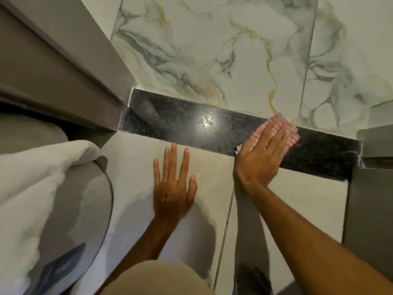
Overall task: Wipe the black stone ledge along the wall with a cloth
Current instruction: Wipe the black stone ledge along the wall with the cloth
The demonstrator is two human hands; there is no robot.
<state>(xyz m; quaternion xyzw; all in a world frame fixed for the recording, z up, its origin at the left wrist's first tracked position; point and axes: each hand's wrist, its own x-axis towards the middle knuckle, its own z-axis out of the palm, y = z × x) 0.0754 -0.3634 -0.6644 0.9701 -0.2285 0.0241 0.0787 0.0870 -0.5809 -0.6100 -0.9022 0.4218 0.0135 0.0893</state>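
Observation:
The black speckled stone ledge [180,122] runs from left to right at the foot of the marble-patterned wall, with a bright light glare near its middle. A pink-and-white striped cloth [292,132] lies on the right part of the ledge. My right hand [261,156] presses flat on the cloth with fingers extended toward the wall, covering most of it. My left hand [173,184] rests flat with spread fingers on the pale tile face below the ledge, fingertips just short of the ledge's front edge, holding nothing.
A grey frame [63,67] closes the ledge's left end and a grey panel [370,201] its right end. A white towel [32,177] drapes over a round grey ribbed object [85,209] at lower left. The marble wall [234,50] rises behind the ledge.

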